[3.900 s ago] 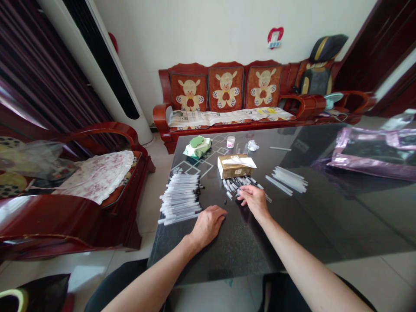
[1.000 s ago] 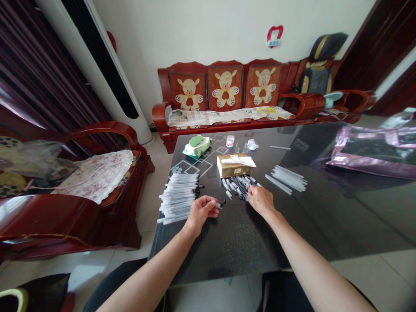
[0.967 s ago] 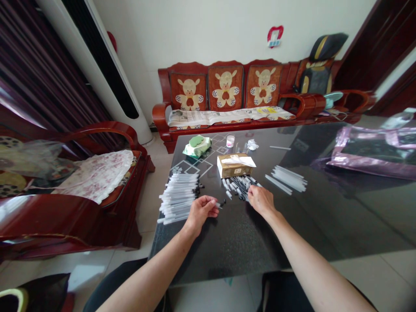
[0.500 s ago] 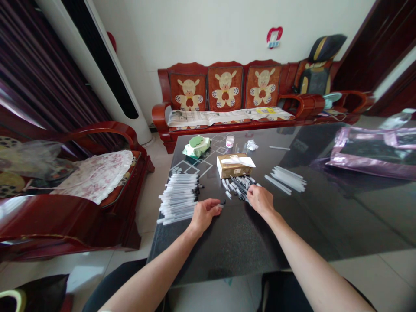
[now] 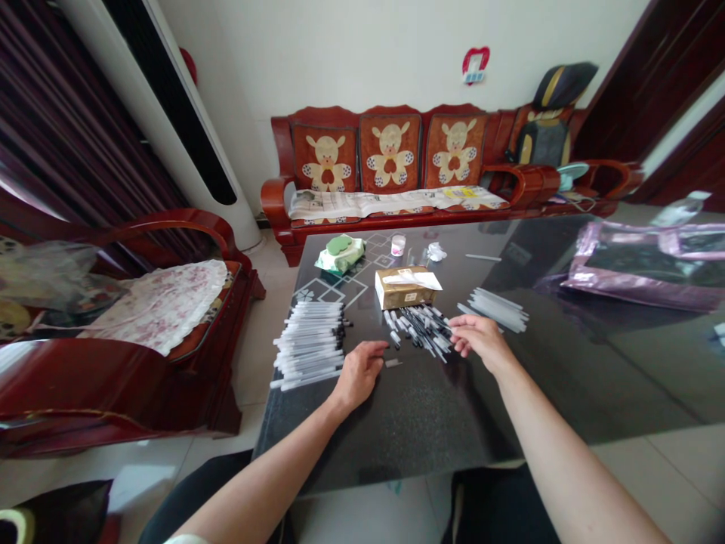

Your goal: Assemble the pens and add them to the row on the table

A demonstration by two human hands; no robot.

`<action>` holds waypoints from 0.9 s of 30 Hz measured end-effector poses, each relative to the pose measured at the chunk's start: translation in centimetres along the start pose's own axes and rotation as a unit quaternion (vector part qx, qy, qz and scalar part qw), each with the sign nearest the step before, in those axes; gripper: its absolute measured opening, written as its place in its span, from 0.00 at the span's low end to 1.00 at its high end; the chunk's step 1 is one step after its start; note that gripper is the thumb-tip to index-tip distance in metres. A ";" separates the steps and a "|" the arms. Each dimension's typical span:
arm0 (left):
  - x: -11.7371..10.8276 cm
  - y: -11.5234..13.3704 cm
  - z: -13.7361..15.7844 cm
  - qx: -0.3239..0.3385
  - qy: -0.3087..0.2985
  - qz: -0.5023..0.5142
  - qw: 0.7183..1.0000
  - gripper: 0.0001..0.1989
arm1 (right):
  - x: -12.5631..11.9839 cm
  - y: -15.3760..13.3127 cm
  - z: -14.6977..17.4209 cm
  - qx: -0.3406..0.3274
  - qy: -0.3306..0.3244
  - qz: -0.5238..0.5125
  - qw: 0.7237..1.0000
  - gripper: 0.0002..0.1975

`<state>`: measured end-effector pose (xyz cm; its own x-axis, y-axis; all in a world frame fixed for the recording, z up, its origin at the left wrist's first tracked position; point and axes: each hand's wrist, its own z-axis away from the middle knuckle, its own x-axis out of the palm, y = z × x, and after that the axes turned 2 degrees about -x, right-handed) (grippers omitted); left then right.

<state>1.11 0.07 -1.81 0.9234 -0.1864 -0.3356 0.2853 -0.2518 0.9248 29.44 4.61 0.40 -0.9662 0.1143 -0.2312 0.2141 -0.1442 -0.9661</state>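
Observation:
My left hand [image 5: 361,373] rests low over the table, fingers loosely apart, beside a small pale pen cap [image 5: 393,363]. A tiny black piece [image 5: 387,345] shows by its fingertips; whether they touch it is unclear. To its left lies a stack of translucent white pen barrels [image 5: 310,344] with black ends towards the right. My right hand [image 5: 479,337] is open at the right edge of a loose pile of thin black-and-clear pen refills [image 5: 426,330]. Several short caps [image 5: 392,326] lie along the pile's left side. More empty-looking pale tubes [image 5: 498,308] lie behind my right hand.
Behind the pile stands a tissue box [image 5: 405,291] on the dark table [image 5: 419,431]. Further back are a wet-wipe pack [image 5: 340,255], a small cup [image 5: 398,245] and crumpled tissue [image 5: 436,251]. A purple-edged plastic bag [image 5: 646,291] lies at the right; a red wooden sofa [image 5: 390,219] stands beyond.
My right hand has come off the refill pile and moved right, its fingers opening. My left fingers have spread, and the small cap they pinched now lies on the table. The view shifted slightly.

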 end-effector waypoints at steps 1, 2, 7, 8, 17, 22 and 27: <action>-0.1 0.6 0.2 0.011 -0.004 -0.045 0.999 0.14 | -0.3 -0.1 0.2 0.003 -0.007 -0.028 1.000 0.16; -0.2 1.1 0.4 0.021 -0.010 -0.085 0.996 0.12 | -0.6 -0.2 0.3 0.005 -0.017 -0.053 0.998 0.19; 0.2 2.2 1.0 0.092 -0.085 -0.214 0.969 0.11 | -2.3 -0.8 0.7 0.000 -0.049 -0.161 0.986 0.21; 0.4 2.1 1.0 0.101 -0.094 -0.232 0.963 0.13 | -2.5 -0.8 0.8 0.000 -0.051 -0.172 0.984 0.21; 1.1 1.2 1.2 0.129 -0.125 -0.293 0.939 0.22 | -2.4 1.0 0.7 0.006 0.047 -0.111 0.993 0.16; 0.8 1.7 1.4 0.126 -0.136 -0.293 0.938 0.22 | -4.0 1.6 -0.2 -0.008 0.101 -0.084 0.991 0.17; 0.9 1.9 1.5 0.139 -0.147 -0.288 0.936 0.20 | -4.3 2.3 -0.7 -0.016 0.148 -0.048 0.988 0.14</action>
<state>2.14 -1.97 -0.59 0.5143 -0.1863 -0.8371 0.5987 -0.6209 0.5060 34.17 4.43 -0.90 -0.8990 0.4090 -0.1564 0.1320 -0.0874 -0.9874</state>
